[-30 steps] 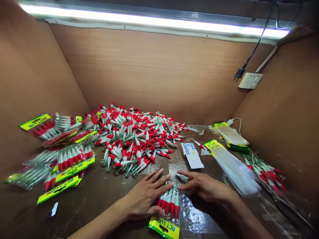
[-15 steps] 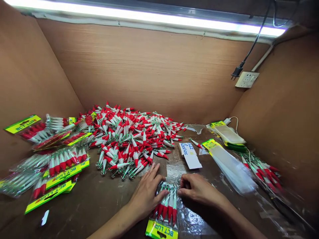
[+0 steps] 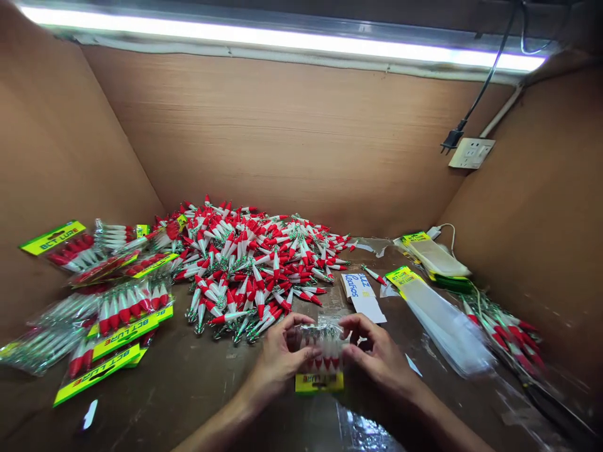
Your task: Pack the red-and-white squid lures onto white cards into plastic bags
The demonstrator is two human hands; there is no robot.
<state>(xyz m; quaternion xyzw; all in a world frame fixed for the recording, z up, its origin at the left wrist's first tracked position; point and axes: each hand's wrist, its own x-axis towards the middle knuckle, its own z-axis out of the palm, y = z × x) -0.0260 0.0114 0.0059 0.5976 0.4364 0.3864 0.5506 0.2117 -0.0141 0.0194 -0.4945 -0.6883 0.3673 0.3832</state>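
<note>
Between my two hands is a clear bag of red-and-white fishing lures [image 3: 325, 359], its yellow label with green edging toward me. My left hand [image 3: 283, 351] pinches its left side, thumb across the front. On the right side my right hand [image 3: 373, 351] grips the bag's upper edge the same way. The bag is slightly blurred and looks lifted off the table. Just beyond my left hand rises a large pile of loose red-and-white lures [image 3: 254, 263] with green hooks.
Filled lure bags [image 3: 117, 314] lie heaped at left. At right are empty labelled bags [image 3: 443, 320], more bags [image 3: 433, 254] behind, and a bunch of lures [image 3: 506, 333]. White handwritten cards [image 3: 365, 298] sit mid-table. A plug [image 3: 453, 139] hangs near a wall socket [image 3: 471, 152].
The filled lure bag has come up off the table and away from me, now tilted. Both hands have closed on its sides; before, the left hand lay spread beside it.
</note>
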